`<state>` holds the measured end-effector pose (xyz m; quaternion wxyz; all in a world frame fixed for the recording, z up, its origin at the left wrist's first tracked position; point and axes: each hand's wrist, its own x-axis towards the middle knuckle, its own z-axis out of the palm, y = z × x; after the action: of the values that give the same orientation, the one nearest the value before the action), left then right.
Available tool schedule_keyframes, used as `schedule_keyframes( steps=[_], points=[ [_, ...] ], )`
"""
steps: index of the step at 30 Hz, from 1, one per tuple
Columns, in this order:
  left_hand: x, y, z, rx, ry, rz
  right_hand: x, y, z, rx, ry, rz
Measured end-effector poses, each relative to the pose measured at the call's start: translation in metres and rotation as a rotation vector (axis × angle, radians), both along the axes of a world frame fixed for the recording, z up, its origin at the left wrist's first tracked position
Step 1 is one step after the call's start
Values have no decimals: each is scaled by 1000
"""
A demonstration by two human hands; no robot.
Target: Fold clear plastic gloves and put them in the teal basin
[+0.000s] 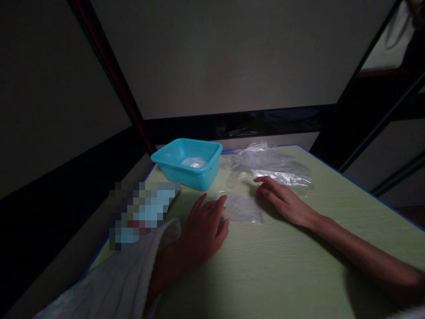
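A small clear plastic bag (244,209) lies flat on the light green table (265,274). At its left edge is my left hand (207,223), fingers apart and holding nothing. My right hand (282,201) hovers or rests just right of the bag, its index finger stretched out and the others curled; nothing shows in it. Behind my right hand, a larger heap of clear plastic bags (265,161) spreads over the back of the table. A turquoise basin (189,175) stands at the back left with a whitish, shiny plastic item (195,162) inside.
A blurred-out, pixelated object (149,212) lies along the left side of the table, beside my left sleeve (133,266). The table has a blue edge. A pale panel wall (226,57) with a dark band rises behind it.
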<state>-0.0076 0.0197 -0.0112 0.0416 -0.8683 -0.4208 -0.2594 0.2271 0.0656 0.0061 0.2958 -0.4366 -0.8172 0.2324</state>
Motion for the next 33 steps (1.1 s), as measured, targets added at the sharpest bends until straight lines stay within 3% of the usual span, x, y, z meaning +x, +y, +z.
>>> schedule_keyframes(
  steps=[5,10,15,19,24,33],
  points=[
    [-3,3,1,18,95,27,0,-8,5,-7,-32,58],
    [-5,5,-3,14,106,26,-7,-16,8,-45,-22,309],
    [-4,-2,1,-43,50,-123,-1,-12,10,103,-1,169],
    [0,-10,7,-118,76,-259,6,-6,10,111,8,115],
    [3,-11,11,-254,140,-300,5,-6,11,63,-17,194],
    [4,-10,7,-345,266,-259,11,-6,11,242,-259,431]
  ],
)
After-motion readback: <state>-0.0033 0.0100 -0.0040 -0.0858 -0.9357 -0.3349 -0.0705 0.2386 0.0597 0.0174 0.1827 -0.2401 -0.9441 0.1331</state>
